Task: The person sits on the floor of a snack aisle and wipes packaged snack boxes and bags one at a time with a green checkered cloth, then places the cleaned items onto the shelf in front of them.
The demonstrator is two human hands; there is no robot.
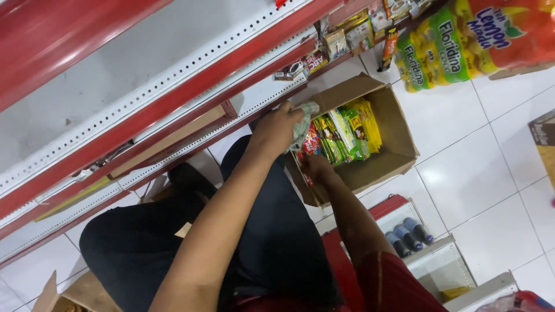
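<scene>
Closest to the lens, the left forearm runs up across dark trousers to the left hand (276,128), curled tight around a pale green-and-white packet (304,122) at the near edge of the open cardboard box (399,130). The box sits on the white tiled floor (485,173), against the red shelf (173,110). The right hand (315,164) dips inside the box, fingers among the red, green and yellow snack packets (341,136) standing in a row; how far they are closed, I cannot tell. Dark bottles (409,236) lie in a tray nearby.
</scene>
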